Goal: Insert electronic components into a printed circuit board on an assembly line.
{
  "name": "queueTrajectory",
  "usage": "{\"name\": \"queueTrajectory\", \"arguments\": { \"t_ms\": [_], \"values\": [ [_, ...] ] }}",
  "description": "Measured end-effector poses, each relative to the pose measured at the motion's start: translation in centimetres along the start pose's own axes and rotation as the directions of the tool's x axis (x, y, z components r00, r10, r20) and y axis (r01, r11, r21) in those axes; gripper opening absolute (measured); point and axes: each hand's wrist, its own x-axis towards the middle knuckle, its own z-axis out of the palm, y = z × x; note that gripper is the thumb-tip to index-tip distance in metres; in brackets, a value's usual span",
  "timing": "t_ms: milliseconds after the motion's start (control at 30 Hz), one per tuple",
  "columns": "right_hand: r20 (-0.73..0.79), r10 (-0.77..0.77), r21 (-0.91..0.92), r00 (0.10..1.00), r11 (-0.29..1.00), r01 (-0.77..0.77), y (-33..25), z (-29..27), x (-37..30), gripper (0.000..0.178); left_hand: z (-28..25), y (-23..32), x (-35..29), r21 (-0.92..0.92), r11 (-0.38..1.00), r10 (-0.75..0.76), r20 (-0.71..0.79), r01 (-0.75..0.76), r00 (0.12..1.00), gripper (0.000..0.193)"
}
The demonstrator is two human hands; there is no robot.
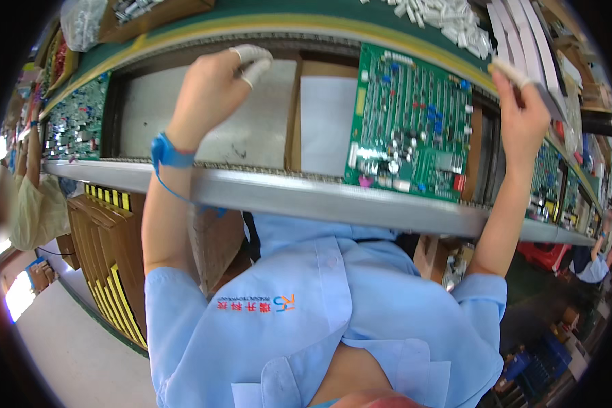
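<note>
My left hand point(214, 92) hangs over the pale, bare part of the conveyor fixture, left of the green circuit board point(415, 122). White finger cots cover its thumb and forefinger, which meet at the tips in a pinch. A blue wrist strap point(173, 155) circles that wrist. To the right of the board, my right hand point(525, 119) is raised near the line's far rail. Its cotted finger and thumb come together at the tips; whatever lies between them is too small to tell. The board carries many small components and lies flat, touched by neither hand.
Small white parts point(449, 24) lie heaped on the far green surface, beside long white strips point(523, 41). More circuit boards sit on the line at left point(78, 119) and right. A metal rail point(319, 200) runs before me. Cardboard pieces point(105, 238) stand lower left. Co-workers show at both sides.
</note>
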Motion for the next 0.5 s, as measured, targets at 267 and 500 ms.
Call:
{"name": "queueTrajectory", "arguments": {
  "t_ms": [267, 500],
  "values": [
    [0.132, 0.177, 0.082, 0.975, 0.979, -0.189, 2.0, -1.5, -1.8, 0.017, -0.4, 1.7, -1.2, 0.143, 0.989, 0.019, 0.016, -0.021, 1.0, 0.013],
    [0.178, 0.189, 0.13, 0.966, 0.968, -0.213, 1.2, -0.9, -1.3, 0.017, -2.1, 1.7, 0.3, 0.106, 0.994, -0.032, 0.03, 0.028, 0.999, 0.016]
  ]
}}
